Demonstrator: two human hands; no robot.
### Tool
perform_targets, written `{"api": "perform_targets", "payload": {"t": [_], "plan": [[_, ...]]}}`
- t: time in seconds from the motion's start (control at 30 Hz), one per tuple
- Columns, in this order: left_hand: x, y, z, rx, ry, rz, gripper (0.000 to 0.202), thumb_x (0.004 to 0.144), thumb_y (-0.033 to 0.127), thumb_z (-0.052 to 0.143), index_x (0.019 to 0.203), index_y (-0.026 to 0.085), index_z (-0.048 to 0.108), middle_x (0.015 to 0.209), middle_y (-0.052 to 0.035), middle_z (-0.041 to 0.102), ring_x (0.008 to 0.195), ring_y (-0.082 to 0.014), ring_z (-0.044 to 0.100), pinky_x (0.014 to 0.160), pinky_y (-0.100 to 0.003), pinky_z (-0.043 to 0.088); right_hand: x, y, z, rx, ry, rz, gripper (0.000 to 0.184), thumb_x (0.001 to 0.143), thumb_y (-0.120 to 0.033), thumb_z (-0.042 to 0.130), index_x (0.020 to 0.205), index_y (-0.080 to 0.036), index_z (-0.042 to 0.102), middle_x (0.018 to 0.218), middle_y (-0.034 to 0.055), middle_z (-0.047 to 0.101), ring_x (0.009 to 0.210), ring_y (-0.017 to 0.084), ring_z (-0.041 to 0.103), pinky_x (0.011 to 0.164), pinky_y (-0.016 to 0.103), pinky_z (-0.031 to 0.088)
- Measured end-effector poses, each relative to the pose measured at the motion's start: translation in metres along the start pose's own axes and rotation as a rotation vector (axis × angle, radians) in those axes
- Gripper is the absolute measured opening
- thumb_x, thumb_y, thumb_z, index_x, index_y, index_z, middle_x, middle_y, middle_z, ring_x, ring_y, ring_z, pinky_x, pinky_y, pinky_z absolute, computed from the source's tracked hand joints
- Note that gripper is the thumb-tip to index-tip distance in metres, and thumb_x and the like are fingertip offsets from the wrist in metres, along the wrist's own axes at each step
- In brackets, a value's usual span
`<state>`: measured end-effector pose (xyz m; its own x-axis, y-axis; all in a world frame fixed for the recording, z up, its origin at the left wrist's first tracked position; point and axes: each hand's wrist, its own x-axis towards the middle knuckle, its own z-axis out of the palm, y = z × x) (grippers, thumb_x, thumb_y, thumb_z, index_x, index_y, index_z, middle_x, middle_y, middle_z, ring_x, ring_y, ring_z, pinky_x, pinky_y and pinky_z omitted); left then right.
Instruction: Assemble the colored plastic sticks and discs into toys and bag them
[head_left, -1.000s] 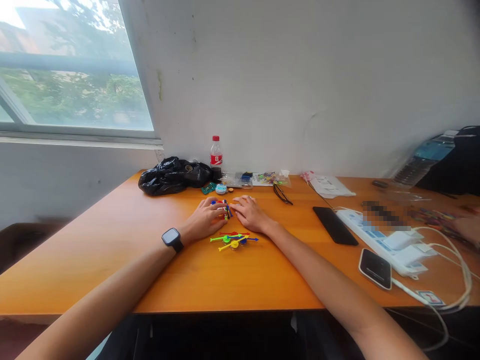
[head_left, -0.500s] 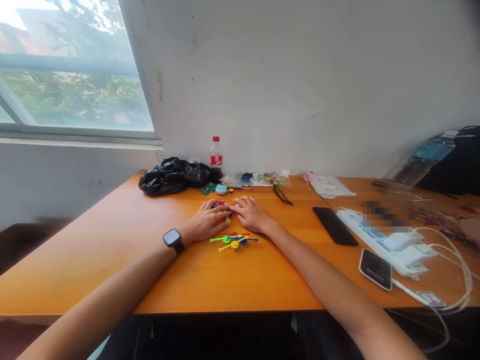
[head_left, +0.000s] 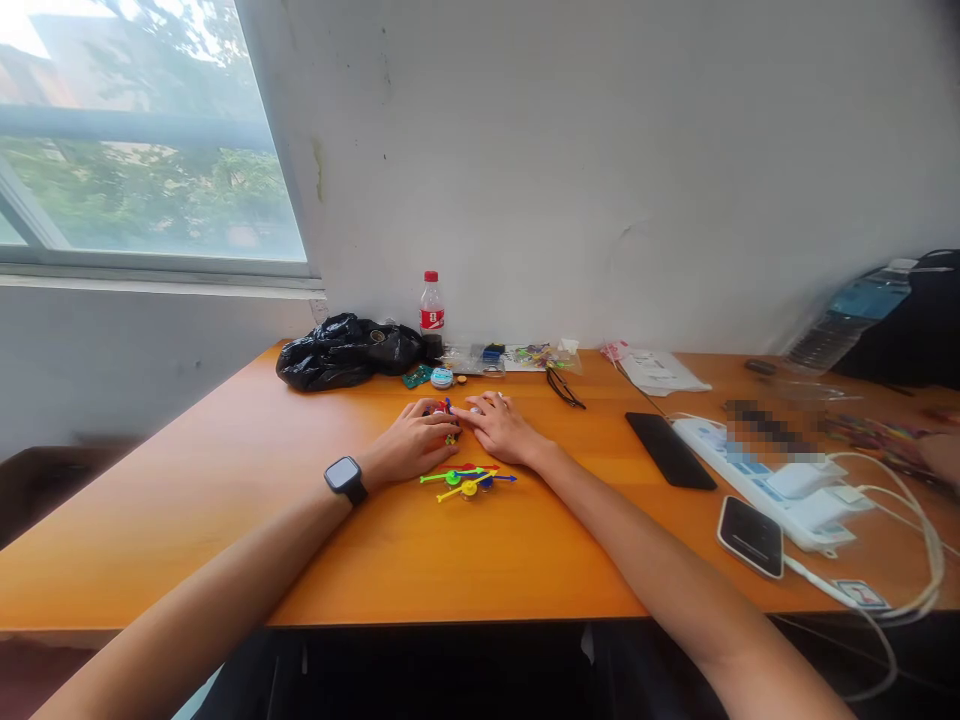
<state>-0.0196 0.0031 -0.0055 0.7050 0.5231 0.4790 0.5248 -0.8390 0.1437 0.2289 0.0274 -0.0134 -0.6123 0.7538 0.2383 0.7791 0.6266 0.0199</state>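
Observation:
Small multicoloured plastic pieces lie in a heap on the table, partly hidden by my fingers. My left hand rests around the heap's near left side, fingers stretched over and beside it. From the right, my right hand reaches in with fingers extended, the fingertips at the edge of the same heap. Whether any single piece is pinched cannot be made out. Just in front of both hands sit several plastic arrow spinners in green, yellow, red and blue, including a yellow arrow spinner.
Along the back are a black plastic bag, a cola bottle, a small round tin, clear bags of parts and glasses. To the right lie a black phone, a power strip and a charging device. Another person's hand shows far right.
My fingers have shifted slightly around the heap, and the pieces between them look drawn closer together. The arrow spinners stay where they were.

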Motion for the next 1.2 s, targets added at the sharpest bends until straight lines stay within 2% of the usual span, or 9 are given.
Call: {"api": "perform_targets", "payload": {"t": [0.13,0.27,0.37,0.7,0.93,1.07,1.2], "plan": [[-0.0001,0.0012,-0.0013,-0.028,0.051,0.004,0.028,0.098,0.034,0.068,0.125,0.030,0.074,0.130,-0.0023,0.074,0.126,-0.0293,0.053,0.112,-0.048,0.044,0.0006,0.0004,-0.0005,-0.004,-0.013,-0.018,0.053,0.106,-0.023,0.044,0.156,-0.035,0.053,0.154,0.0119,0.052,0.137,0.036,0.041,0.113,0.058,0.034],[0.0006,0.0009,-0.0008,-0.017,0.065,0.004,0.017,0.101,0.030,0.064,0.111,0.030,0.078,0.121,-0.0014,0.077,0.122,-0.0278,0.057,0.109,-0.046,0.046,0.0010,0.0005,-0.0007,0.016,0.003,-0.031,0.049,0.106,-0.022,0.046,0.153,-0.032,0.057,0.153,0.0132,0.053,0.136,0.034,0.042,0.113,0.056,0.035],[0.0014,-0.0008,0.0017,-0.013,0.067,0.003,0.018,0.103,0.031,0.062,0.104,0.029,0.080,0.115,-0.0022,0.078,0.117,-0.0267,0.059,0.106,-0.045,0.047,0.0014,0.0014,0.0005,0.041,0.028,-0.062,0.047,0.106,-0.022,0.047,0.150,-0.030,0.061,0.149,0.0130,0.058,0.133,0.033,0.044,0.113,0.057,0.034],[0.0024,-0.0021,0.0048,0.008,0.048,0.006,0.021,0.106,0.034,0.059,0.100,0.029,0.079,0.108,-0.0020,0.079,0.113,-0.0257,0.058,0.103,-0.044,0.047,0.0014,0.0009,0.0016,0.125,0.102,-0.146,0.040,0.106,-0.022,0.048,0.141,-0.023,0.066,0.142,0.0128,0.067,0.130,0.033,0.048,0.109,0.057,0.036],[0.0021,-0.0014,0.0044,-0.009,0.047,0.005,0.017,0.104,0.028,0.060,0.100,0.028,0.077,0.114,-0.0015,0.078,0.111,-0.0256,0.057,0.101,-0.043,0.048,0.0032,0.0015,0.0041,0.138,0.112,-0.189,0.044,0.107,-0.022,0.048,0.148,-0.030,0.061,0.151,0.0078,0.062,0.134,0.032,0.048,0.108,0.055,0.038],[0.0020,-0.0007,0.0047,-0.006,0.051,0.007,0.018,0.103,0.027,0.060,0.104,0.028,0.078,0.110,-0.0033,0.078,0.112,-0.0259,0.058,0.101,-0.043,0.049,0.0035,0.0032,0.0062,0.167,0.136,-0.192,0.040,0.106,-0.021,0.050,0.142,-0.026,0.066,0.143,0.0099,0.068,0.130,0.030,0.052,0.108,0.051,0.039],[0.0019,0.0021,0.0039,0.007,0.033,0.002,0.016,0.103,0.031,0.062,0.102,0.028,0.078,0.108,-0.0031,0.078,0.112,-0.0260,0.058,0.101,-0.042,0.048,0.0026,0.0031,0.0049,0.166,0.145,-0.183,0.039,0.103,-0.017,0.053,0.139,-0.023,0.068,0.136,0.0110,0.071,0.126,0.029,0.054,0.107,0.049,0.040]]}}
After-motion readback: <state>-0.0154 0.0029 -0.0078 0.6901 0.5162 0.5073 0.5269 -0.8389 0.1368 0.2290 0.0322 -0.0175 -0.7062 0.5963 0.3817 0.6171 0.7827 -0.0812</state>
